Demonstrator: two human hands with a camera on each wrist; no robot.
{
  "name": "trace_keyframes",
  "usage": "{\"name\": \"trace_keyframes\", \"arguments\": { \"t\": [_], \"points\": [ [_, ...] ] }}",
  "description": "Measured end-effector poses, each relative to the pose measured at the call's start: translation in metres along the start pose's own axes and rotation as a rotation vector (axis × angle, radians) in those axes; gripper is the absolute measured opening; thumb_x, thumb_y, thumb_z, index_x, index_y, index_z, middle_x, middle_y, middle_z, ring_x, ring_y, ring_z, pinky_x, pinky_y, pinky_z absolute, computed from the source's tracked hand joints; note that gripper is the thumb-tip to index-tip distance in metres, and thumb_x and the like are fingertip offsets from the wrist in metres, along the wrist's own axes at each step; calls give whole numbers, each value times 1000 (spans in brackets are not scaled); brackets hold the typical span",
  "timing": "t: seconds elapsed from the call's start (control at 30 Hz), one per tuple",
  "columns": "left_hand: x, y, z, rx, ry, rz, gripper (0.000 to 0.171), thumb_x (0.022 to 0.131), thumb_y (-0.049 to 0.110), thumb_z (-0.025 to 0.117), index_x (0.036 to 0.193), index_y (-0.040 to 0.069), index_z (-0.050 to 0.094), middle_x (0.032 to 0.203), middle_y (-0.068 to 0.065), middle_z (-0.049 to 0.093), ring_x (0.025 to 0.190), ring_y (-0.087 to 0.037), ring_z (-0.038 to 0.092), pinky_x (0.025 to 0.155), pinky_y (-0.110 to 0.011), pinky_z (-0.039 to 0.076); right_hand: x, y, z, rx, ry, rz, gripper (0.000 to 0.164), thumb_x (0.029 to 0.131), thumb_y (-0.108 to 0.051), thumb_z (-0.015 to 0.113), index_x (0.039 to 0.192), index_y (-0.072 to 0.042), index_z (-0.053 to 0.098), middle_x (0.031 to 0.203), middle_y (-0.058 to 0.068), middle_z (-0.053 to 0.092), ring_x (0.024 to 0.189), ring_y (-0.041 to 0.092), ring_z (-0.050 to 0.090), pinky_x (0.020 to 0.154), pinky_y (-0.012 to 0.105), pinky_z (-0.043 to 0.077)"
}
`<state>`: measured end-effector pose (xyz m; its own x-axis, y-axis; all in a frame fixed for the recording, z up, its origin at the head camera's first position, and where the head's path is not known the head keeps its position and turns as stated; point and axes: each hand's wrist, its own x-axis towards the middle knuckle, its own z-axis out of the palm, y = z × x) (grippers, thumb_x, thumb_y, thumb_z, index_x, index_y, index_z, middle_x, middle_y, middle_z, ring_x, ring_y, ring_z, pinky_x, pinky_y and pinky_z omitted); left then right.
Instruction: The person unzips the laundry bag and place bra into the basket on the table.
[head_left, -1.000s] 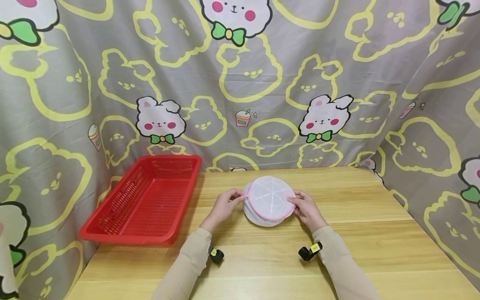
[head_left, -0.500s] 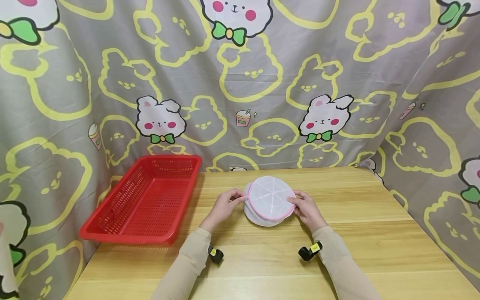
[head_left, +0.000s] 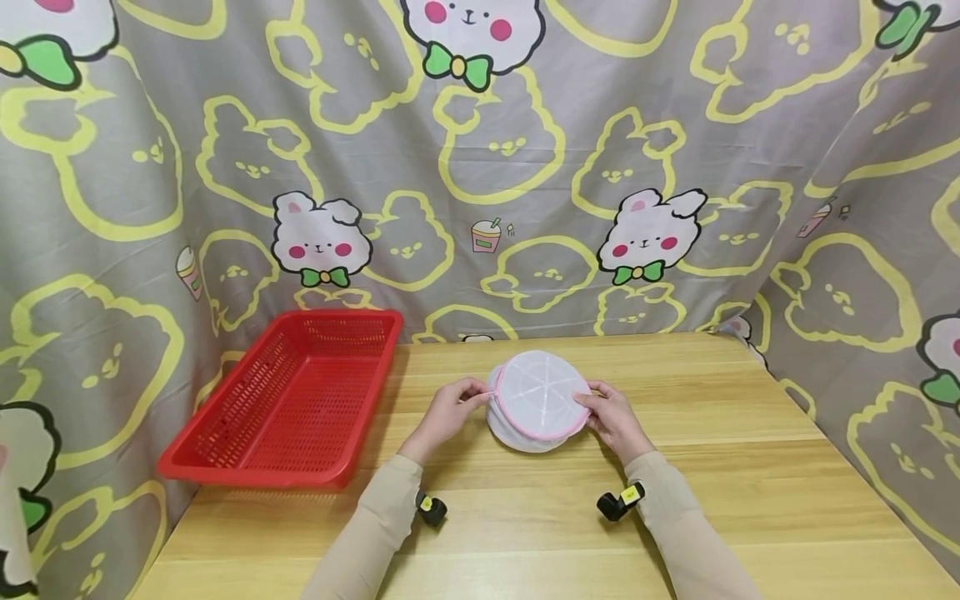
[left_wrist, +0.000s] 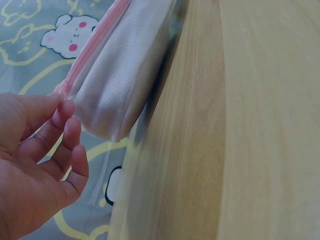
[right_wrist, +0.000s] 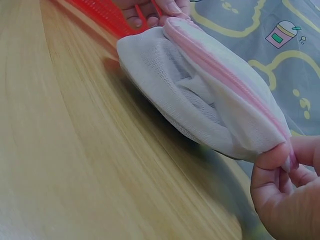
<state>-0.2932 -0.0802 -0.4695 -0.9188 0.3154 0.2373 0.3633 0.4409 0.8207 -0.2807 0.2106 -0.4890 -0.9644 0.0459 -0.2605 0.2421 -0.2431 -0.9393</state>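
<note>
A round white mesh laundry bag (head_left: 543, 395) with a pink zipper round its rim is held just over the table, its upper face tilted toward me. At the bag's left side my left hand (head_left: 450, 410) pinches the end of the pink zipper between thumb and forefinger; the left wrist view shows the other fingers loosely bent below. My right hand (head_left: 613, 419) grips the right edge, thumb on top and fingers behind. In the right wrist view the zipper (right_wrist: 230, 77) runs between both hands, and the fabric below it sags inward in folds (right_wrist: 192, 95).
A red plastic basket (head_left: 360, 433) with perforated walls stands on the left of the wooden table (head_left: 750, 500). A grey curtain (head_left: 525, 192) printed with yellow outlines and white rabbits hangs behind and on both sides. Small black cameras (head_left: 432, 507) are strapped to the wrists.
</note>
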Motion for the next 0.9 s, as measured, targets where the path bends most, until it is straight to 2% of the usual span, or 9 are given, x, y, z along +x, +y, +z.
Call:
{"name": "trace_keyframes", "arguments": {
  "t": [0.27,0.43,0.9],
  "points": [
    [1,-1,1,-7,24,-13,9,93,20,65,94,12,70,88,-3,69,82,-11,57,73,-24,47,-1,-2,-4,4,-48,9,34,94,-5,62,124,0,49,80,-6,64,68,5,63,62,20,53],
    [2,-1,2,-23,35,-22,10,93,20,65,94,12,70,87,-3,69,82,-11,57,73,-23,46,-1,-2,-4,15,-70,11,25,94,-5,62,117,-4,53,82,-6,65,71,6,63,65,22,54],
    [6,-5,-1,-45,59,-22,11,92,21,67,93,11,70,87,-4,69,80,-10,57,71,-22,46,-1,-1,-3,23,-119,10,16,94,-4,59,109,-7,55,79,-6,64,68,5,61,65,22,53]
  ]
}}
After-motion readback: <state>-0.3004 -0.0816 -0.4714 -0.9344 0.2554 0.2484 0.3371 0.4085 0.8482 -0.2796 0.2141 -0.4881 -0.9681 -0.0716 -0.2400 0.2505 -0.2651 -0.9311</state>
